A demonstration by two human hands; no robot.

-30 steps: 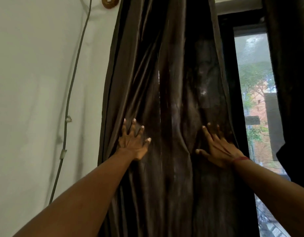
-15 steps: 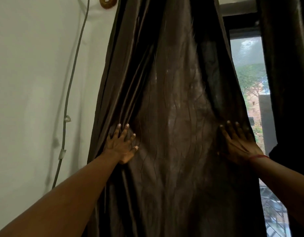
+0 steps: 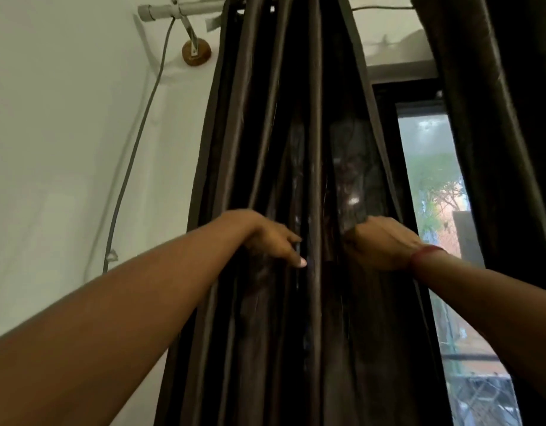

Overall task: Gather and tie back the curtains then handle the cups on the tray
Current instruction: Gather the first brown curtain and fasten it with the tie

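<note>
Dark brown curtain (image 3: 259,133) bunched between left hand (image 3: 265,238) and right hand (image 3: 379,244), fingers curled gripping its folds.

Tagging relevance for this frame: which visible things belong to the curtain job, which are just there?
Job: dark brown satin curtain, gripped by left hand and right hand; second dark curtain at right.
Just there: grey wall cable; grey metal curtain rod; round wooden wall mount; window.

A dark brown curtain (image 3: 265,124) bunched in tight folds under a grey rod (image 3: 173,9), left hand (image 3: 270,238) gripping the folds on the wall side, right hand (image 3: 380,244) gripping them on the window (image 3: 434,195) side, red thread (image 3: 427,253) round that wrist, grey cable (image 3: 136,142) down the wall
</note>
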